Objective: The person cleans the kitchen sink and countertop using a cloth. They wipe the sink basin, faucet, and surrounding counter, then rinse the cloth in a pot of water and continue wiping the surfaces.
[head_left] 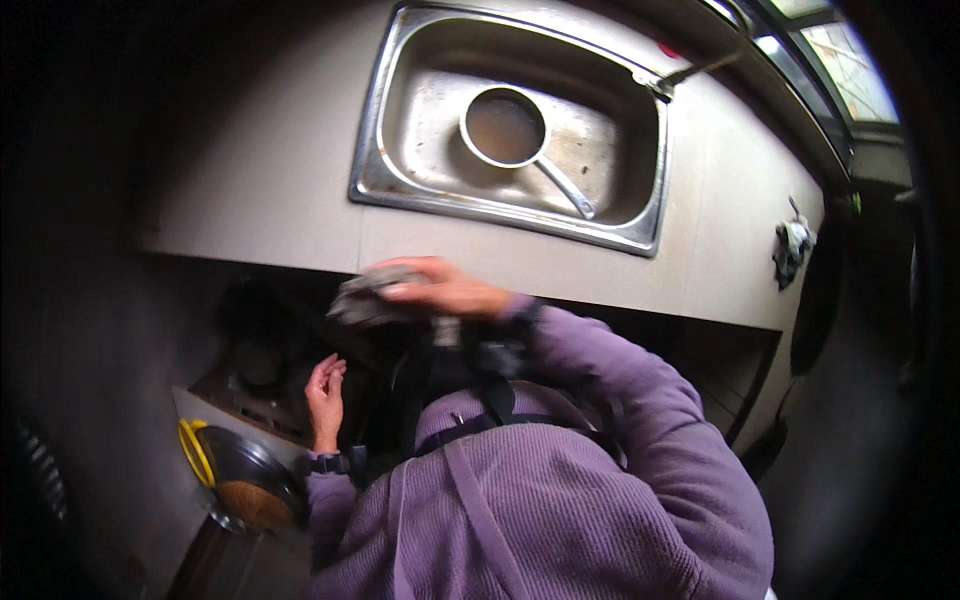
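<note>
A grey cloth (371, 296) is bunched in my right hand (442, 287), at the front edge of the countertop, below the sink's left part. My left hand (327, 386) is lower and to the left, over the dark space under the counter, its fingers partly bent and nothing seen in them. In the steel sink (506, 217) stands a round saucepan (547, 142) with brownish liquid inside, its handle pointing toward the lower right.
A faucet (664, 88) rises at the sink's right rear corner. A dark crumpled cloth (791, 251) hangs or lies at the counter's right end. Lower left are a dark bowl (247, 457), a yellow-rimmed item (196, 452) and a brown woven-looking item (253, 504).
</note>
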Tool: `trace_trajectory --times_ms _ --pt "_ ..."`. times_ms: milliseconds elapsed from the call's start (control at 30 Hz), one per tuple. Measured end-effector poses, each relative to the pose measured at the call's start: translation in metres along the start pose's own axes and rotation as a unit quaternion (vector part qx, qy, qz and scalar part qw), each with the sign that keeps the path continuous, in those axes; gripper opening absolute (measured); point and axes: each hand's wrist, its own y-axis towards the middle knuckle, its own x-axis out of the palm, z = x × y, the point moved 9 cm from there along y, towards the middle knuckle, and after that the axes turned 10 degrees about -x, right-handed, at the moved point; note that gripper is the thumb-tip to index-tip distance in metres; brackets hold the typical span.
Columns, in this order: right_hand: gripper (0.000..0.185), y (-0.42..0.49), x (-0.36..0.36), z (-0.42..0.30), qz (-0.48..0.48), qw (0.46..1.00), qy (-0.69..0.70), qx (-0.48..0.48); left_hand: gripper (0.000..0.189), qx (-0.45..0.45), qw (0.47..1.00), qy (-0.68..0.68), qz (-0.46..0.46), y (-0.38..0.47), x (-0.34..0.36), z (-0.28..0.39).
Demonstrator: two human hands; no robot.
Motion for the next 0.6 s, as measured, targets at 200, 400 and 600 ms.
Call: trace_trajectory --times_ms 200,400,600 --pt "0.049 -0.286 -0.153 -0.088 0.429 0.902 0.045 -0.033 0.03 0.065 0.994 0.043 -0.077 0.042 0.047 0.085" --pt "0.039 -0.39 -0.203 -0.127 0.65 0.731 -0.107 -0.18 0.028 0.126 0.977 0.105 -0.138 0.06 0.11 0.153" --pt "0.046 -0.319 -0.215 -0.106 0.501 0.639 -0.584 -0.021 0.028 0.141 0.973 0.131 -0.126 0.056 0.121 0.175"
